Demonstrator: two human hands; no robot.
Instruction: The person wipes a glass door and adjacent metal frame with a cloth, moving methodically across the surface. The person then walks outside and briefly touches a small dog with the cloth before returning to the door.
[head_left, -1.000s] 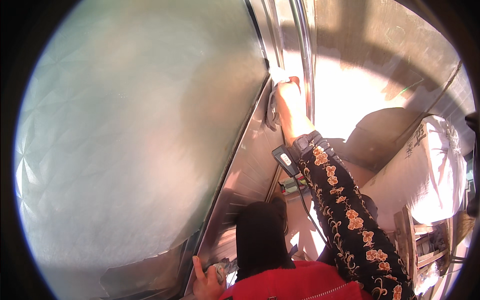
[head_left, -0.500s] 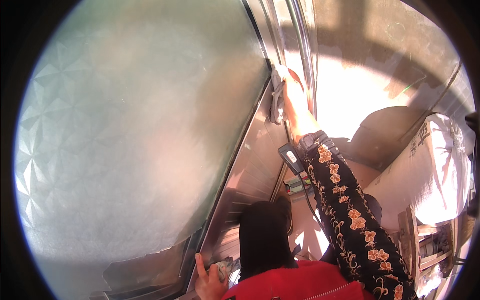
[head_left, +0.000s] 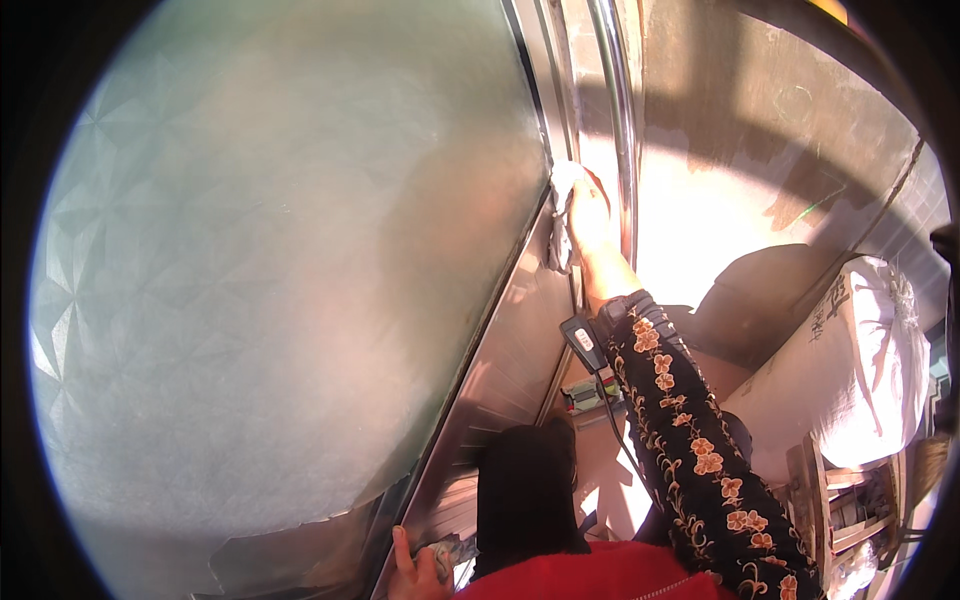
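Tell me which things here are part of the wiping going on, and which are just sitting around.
In use:
right hand pressing a white cloth
metal door frame beside the patterned glass panel
left hand low on the frame

Lying about:
white sack
wooden stool

Two hands were in view: the right hand (head_left: pixel 590 215), at the end of one black sleeve with orange flowers (head_left: pixel 690 450), and the left hand (head_left: pixel 415 572) at the lower edge. One crumpled white cloth (head_left: pixel 562 215) lay under the right hand. One large frosted glass pane with a faceted pattern (head_left: pixel 280 260) filled the left side, bordered by one shiny metal frame (head_left: pixel 520 340). One polished vertical metal pole (head_left: pixel 622 120) stood beside it. One small black device with a cord (head_left: pixel 583 342) sat at the right wrist. One bulging white sack (head_left: pixel 865 360) rested at the right, near one wooden stool or frame (head_left: pixel 820 490).
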